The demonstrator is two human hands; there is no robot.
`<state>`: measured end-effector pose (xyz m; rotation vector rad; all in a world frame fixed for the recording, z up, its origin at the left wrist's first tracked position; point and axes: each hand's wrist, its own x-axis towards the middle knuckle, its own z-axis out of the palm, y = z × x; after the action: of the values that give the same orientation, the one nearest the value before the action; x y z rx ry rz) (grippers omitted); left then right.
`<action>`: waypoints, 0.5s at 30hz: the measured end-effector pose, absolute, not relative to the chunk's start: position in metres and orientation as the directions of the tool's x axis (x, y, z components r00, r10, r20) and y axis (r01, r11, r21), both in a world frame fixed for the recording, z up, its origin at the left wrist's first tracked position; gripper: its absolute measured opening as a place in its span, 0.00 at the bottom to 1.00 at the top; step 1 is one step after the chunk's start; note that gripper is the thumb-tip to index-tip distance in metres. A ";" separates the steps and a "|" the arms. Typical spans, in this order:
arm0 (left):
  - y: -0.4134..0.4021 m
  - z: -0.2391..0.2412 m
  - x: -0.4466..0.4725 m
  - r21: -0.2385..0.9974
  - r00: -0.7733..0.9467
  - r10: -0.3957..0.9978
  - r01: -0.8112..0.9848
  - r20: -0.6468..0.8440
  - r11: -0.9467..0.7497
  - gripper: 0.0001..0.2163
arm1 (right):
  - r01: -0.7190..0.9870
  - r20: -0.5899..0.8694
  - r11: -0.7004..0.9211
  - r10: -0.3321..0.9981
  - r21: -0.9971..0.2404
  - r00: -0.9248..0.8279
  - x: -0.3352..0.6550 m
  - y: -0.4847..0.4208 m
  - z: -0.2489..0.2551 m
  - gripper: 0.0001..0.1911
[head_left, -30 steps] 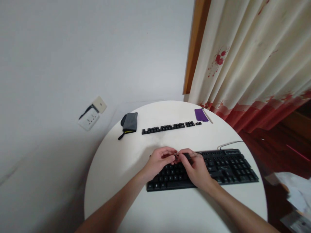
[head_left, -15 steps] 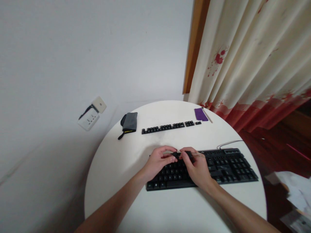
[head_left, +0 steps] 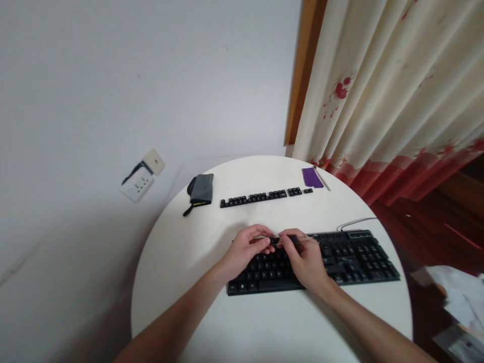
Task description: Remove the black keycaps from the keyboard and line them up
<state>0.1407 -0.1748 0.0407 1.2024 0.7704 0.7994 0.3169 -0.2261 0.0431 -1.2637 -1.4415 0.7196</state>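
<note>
Close above the left half of a black keyboard (head_left: 276, 286), my hands work near each other with fingers bent inward. A small black keycap (head_left: 273, 241) is pinched at the fingertips of my left hand (head_left: 245, 252). My right hand (head_left: 308, 259) is closed on what looks like a keycap puller (head_left: 292, 239), with a dark handle and thin pale wires at its ends. The wires reach toward the keycap. My fingers partly cover both pieces, and the hands hide the keyboard's upper middle keys.
Beyond the keyboard, a row of loose black keycaps (head_left: 253, 198) lies across the round white table (head_left: 170, 282). A grey cloth pouch (head_left: 202, 188) is at the back left; a purple cloth (head_left: 312, 178) and a thin stick (head_left: 322, 179) are at the back right. The keyboard cable (head_left: 357, 221) trails off right.
The left fingers have shifted slightly around the small keycap, and the thin wires show more clearly. The right hand stays almost where it was.
</note>
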 end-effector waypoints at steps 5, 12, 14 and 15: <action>-0.175 0.042 0.140 0.915 0.558 0.811 -0.212 -0.177 0.345 0.11 | 0.316 0.330 0.289 0.940 -0.904 0.082 0.317 -0.226 0.042 0.11; -0.176 0.045 0.137 0.804 0.614 0.759 -0.329 -0.216 0.495 0.08 | 0.339 0.326 0.275 0.940 -0.900 0.103 0.318 -0.226 0.042 0.10; -0.175 0.045 0.137 0.796 0.606 0.765 -0.343 -0.218 0.498 0.06 | 0.355 0.334 0.277 0.936 -0.893 0.110 0.318 -0.226 0.042 0.11; -0.175 0.046 0.137 0.794 0.598 0.771 -0.350 -0.218 0.497 0.06 | 0.359 0.337 0.278 0.935 -0.891 0.112 0.318 -0.225 0.042 0.11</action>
<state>0.1373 -0.1747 0.0455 0.7797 0.6139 0.7328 0.3184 -0.2254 0.0420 -1.2793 -1.4529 0.6621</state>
